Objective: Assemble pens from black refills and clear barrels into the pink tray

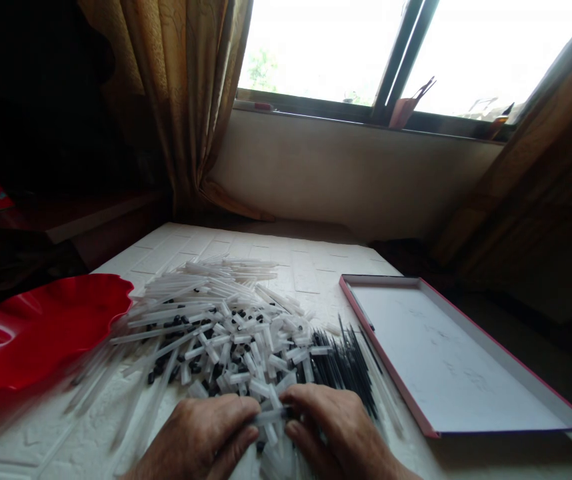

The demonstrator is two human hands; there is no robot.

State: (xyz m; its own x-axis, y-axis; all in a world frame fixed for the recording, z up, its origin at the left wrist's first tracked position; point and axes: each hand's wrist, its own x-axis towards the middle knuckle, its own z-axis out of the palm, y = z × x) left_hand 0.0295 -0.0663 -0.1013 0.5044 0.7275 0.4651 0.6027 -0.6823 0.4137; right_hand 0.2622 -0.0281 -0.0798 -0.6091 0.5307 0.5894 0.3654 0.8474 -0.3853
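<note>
A heap of clear plastic tubes [216, 327], many with black tips, lies on the white brick-textured tabletop [306, 273]. My left hand [206, 433] and my right hand [336, 427] are at the heap's near edge, fingertips meeting around a short clear plastic tube [271, 417]. Its right end shows something dark, too small to identify. A bundle of thin black rods [343, 367] fans out just beyond my right hand. Both hands are slightly blurred.
A wavy red plastic bowl [41, 327] sits at the table's left, touching the heap's edge. A shallow white tray with a pink rim [446, 353] lies to the right. Behind the table are a wall, a brown curtain [186, 87] and a bright window.
</note>
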